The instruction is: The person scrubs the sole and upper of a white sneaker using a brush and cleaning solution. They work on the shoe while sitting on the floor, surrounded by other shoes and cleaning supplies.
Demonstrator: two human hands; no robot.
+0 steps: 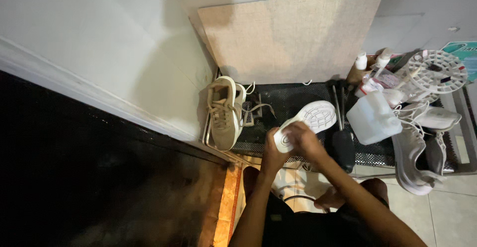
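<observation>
Both hands grip a white shoe (307,122), its rubbery sole ribbed and matt. At nine o'clock from it, a beige sneaker (223,113) looks like soft cloth. Underneath, black metal mesh (293,100), rough. At twelve o'clock, a coarse tan board (293,33). At three o'clock, a translucent plastic jug (372,119), smooth.

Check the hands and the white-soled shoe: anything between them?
Nothing visible. The left hand and right hand both grip the heel end of the white-soled shoe, sole up, above the black mesh mat. The black brush lies beside them, right.
</observation>
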